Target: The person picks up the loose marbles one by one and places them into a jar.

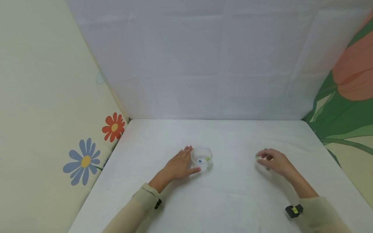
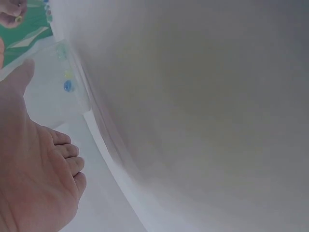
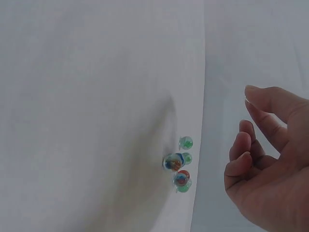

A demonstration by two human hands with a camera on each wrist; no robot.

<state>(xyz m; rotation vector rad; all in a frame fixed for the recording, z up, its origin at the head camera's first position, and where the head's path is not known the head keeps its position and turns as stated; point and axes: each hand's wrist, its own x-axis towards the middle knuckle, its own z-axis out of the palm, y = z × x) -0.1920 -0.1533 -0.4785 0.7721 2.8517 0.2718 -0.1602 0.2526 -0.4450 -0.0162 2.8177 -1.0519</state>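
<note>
A clear round bowl stands on the table with a blue marble and a yellow-green marble inside; the left wrist view also shows a pale green marble in it. Against the bowl's left side rests my left hand, fingers straight and thumb spread along the near side. Well to the right, my right hand pinches a small yellowish-green marble between thumb and index finger. Several glass marbles, green, blue and orange-brown, lie grouped on the cloth by that hand, which partly hides them in the head view.
White cloth covers the table, and a white cloth backdrop rises behind its far edge. Flower-printed fabric hangs at the left, with more at the right. A black wrist device is on the right sleeve.
</note>
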